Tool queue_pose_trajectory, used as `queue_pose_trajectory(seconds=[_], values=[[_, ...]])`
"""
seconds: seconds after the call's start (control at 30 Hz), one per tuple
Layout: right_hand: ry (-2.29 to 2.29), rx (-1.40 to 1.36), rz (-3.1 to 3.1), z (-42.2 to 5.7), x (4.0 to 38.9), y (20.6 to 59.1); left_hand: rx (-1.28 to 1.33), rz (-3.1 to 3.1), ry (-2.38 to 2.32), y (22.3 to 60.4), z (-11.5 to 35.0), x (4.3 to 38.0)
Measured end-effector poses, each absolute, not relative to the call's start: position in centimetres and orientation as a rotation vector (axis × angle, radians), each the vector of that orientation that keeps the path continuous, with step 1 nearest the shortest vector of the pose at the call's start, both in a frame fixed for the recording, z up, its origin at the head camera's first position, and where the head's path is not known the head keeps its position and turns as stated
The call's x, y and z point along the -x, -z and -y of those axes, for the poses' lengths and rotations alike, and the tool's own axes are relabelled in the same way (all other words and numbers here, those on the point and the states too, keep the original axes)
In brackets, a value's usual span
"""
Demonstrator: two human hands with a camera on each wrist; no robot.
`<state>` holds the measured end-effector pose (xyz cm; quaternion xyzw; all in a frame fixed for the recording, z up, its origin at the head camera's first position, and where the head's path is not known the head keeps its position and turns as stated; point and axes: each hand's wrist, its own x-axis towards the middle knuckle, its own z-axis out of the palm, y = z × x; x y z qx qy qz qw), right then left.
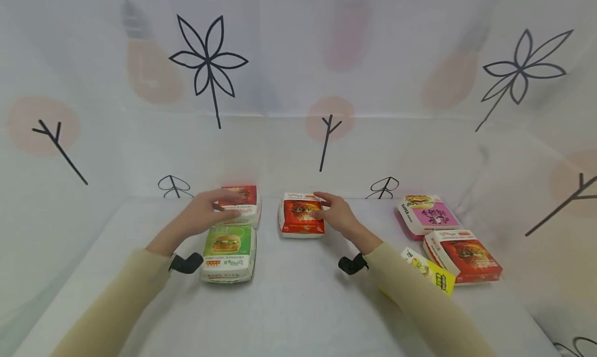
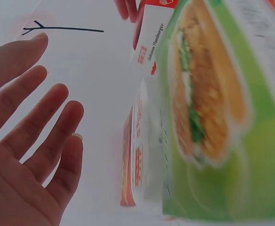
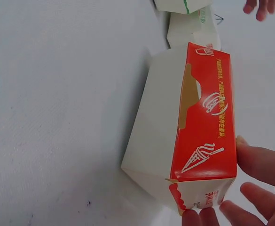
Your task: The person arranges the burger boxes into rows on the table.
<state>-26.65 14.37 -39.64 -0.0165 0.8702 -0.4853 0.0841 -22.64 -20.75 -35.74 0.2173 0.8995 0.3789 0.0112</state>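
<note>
1. The white surface (image 1: 298, 305) carries six burger boxes in front of the person; judging by their layout, the work looks partway along.
2. Out beyond the right hand (image 1: 340, 214) lie three boxes at mixed angles: a pink-purple box (image 1: 431, 214), a red box (image 1: 466, 256) and a yellow box (image 1: 436, 274) partly behind the right sleeve. This loose group looks like the part left to do.
3. A green box (image 1: 228, 248) lies just nearer the person than the left hand (image 1: 207, 212), roughly lined up with a red-and-white box (image 1: 250, 209) behind that hand's fingers. This pair looks done, or nearly so.
4. Between the hands, a red burger box (image 1: 298, 217) is in progress: the right hand grips its near end between thumb and fingers. Whether its base touches the surface, I cannot tell.
5. The left hand holds nothing, its fingers spread wide.
</note>
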Motion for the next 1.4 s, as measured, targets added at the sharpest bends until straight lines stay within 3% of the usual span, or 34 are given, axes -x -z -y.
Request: queue_pose_trajectory(seconds=[0.53,1.4], values=[[1.486,0.098,-2.574,-13.2,27.0,39.7,-0.706,-2.623,-1.290,35.8,15.5,28.4],[1.430,0.259,-2.587,-13.4,27.6,40.2,-0.697,-2.539,-1.036,36.4,13.0,28.0]])
